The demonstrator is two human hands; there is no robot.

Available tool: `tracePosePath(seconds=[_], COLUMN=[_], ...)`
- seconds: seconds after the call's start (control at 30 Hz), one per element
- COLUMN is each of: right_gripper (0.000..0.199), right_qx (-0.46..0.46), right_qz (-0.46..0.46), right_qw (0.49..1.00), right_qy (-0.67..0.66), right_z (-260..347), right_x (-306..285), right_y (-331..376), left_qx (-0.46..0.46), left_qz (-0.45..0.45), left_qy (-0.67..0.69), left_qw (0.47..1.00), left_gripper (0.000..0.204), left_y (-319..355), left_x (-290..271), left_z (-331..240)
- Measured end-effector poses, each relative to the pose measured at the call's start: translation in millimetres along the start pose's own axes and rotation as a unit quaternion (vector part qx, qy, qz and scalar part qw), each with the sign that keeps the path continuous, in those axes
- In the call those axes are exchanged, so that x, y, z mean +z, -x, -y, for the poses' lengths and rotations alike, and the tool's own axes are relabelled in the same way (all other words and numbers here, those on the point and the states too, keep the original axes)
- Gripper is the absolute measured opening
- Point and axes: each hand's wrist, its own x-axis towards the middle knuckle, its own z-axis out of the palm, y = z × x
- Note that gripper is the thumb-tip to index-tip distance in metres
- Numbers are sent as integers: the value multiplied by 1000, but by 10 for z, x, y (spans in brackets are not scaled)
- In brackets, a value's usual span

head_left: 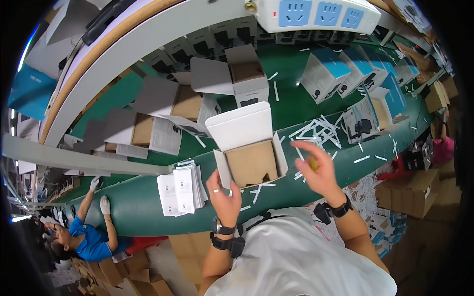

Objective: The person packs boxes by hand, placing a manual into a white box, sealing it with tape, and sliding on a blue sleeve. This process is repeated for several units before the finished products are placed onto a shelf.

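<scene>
An open white box stands in front of me at the table's near edge, its lid raised at the back. Inside lies a brown cardboard insert with a dark notch at its near side. At the box's near left corner, my left hand has its fingers along the side and the thumb at the front. Just right of the box, my right hand hovers with index finger and thumb apart. Something small and yellow shows among its curled fingers; I cannot tell whether it is worn or held.
White paper strips lie scattered right of the box. A stack of white leaflets sits to its left. More opened boxes and blue-topped boxes stand behind. A power strip hangs overhead. A gloved co-worker is at far left.
</scene>
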Motion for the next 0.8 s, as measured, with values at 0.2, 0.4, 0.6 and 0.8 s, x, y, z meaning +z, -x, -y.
tracePosePath(seconds=[0.2, 0.4, 0.6, 0.8], right_gripper=[33, 14, 12, 18], right_qx=[-83, -79, -94, -127], right_qz=[149, -17, -13, 10], right_qw=[980, 963, 936, 943], right_qy=[99, 258, 339, 309], right_z=[-223, -324, -371, -342], right_x=[194, 175, 160, 344], right_y=[21, -348, -437, -440], left_qx=[244, 326, 322, 336], left_qz=[200, 193, 186, 174], left_qy=[-136, -271, -265, -279], left_qw=[939, 885, 889, 883], left_gripper=[69, 67, 68, 63], left_y=[-47, -12, 8, -11], left_x=[158, 343, 335, 345], left_z=[-471, -219, -234, -245])
